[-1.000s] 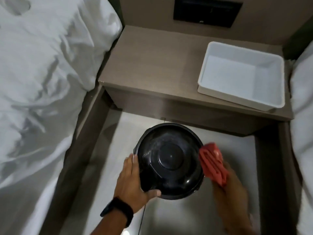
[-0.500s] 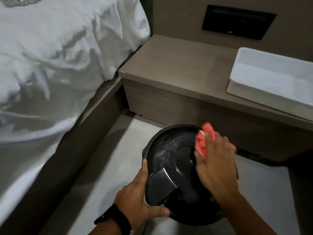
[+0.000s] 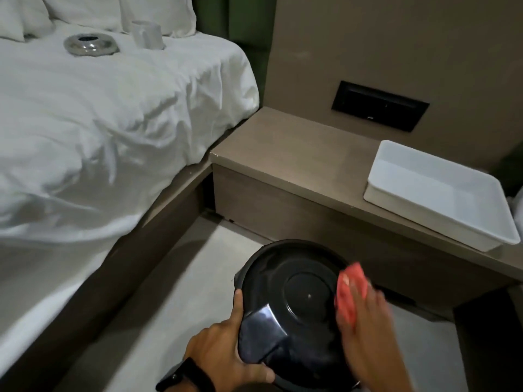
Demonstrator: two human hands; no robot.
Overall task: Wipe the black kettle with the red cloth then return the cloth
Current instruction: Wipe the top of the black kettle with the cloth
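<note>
The black kettle stands on the pale floor, seen from above, its round lid facing me. My left hand grips its lower left side near the handle, a dark watch on the wrist. My right hand presses the folded red cloth against the lid's right edge; the fingers cover the cloth's lower part.
A brown bedside shelf runs behind the kettle, with a white tray on its right end. A bed with white sheets fills the left, bearing a silver dish and a white cup. A black wall panel sits above the shelf.
My right hand moved the red cloth from the kettle's right side onto the lid, then back toward the right edge. The view has tilted up, showing more of the bed.
</note>
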